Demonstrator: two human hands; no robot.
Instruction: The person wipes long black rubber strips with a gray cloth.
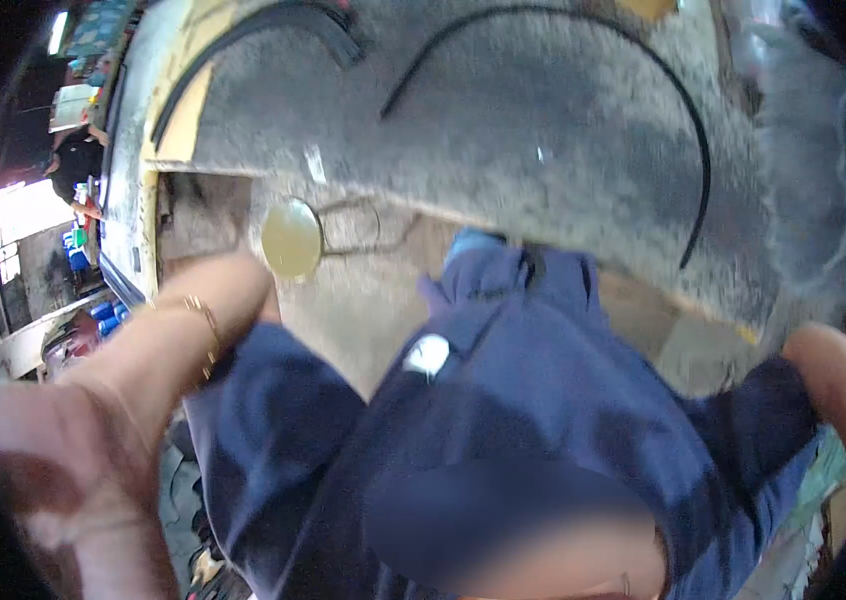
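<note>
My left hand (68,470) is raised close to the camera at the lower left, large and blurred. Its fingers cannot be made out, nor whether they hold anything. A gold bracelet (205,330) circles that forearm. At the right edge my bent right arm (838,385) shows, but the hand itself is outside the picture. In front of me, a long thin black strip (688,95) lies curved on the grey worktable (443,160). Several more black strips (283,15) lie bundled in an arc at the table's far left. Neither visible arm touches them.
A stool with a round yellowish top (291,240) stands by the table's near edge. Clear plastic sheeting (803,170) is at the right. Another person (78,170) in dark clothing is at the far left, near a bright window (28,215).
</note>
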